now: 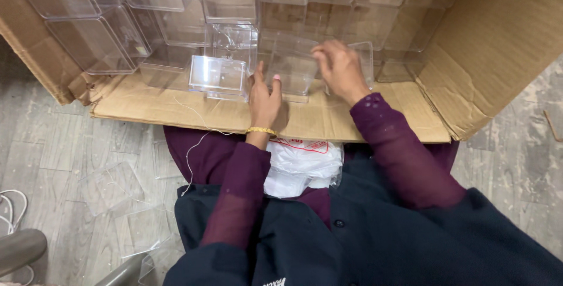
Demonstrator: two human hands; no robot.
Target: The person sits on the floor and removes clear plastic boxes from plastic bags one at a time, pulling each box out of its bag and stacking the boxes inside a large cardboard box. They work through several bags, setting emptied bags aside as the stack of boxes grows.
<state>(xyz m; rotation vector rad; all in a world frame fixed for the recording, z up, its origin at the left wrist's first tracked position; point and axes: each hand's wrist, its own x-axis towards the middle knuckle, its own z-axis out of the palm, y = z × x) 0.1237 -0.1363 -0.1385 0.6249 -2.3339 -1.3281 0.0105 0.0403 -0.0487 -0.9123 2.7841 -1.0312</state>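
Surface: a brown cardboard flap (146,101) lies flat across the person's lap, part of a big open cardboard box (498,45) whose right wall stands up at a slant.
Box contents: clear plastic containers (94,39) are stacked in rows at the far side, filling the box from left to right.
Left hand (264,98): rests on the flap with fingers spread loosely, fingertips touching the near edge of a clear plastic box (218,76); it grips nothing. A gold bracelet (261,130) sits at the wrist.
Right hand (340,69): fingers curled over the top edge of a clear plastic piece (293,66), pinching it, just right of the left hand.
Lap: a white plastic bag (302,166) lies between the forearms, near the flap's edge.
Floor: grey worn tiles (58,145); transparent plastic sheets (111,189) lie to the near left, with a white cable (14,204) at the left edge.
Thread: a thin white thread (190,157) hangs off the flap.
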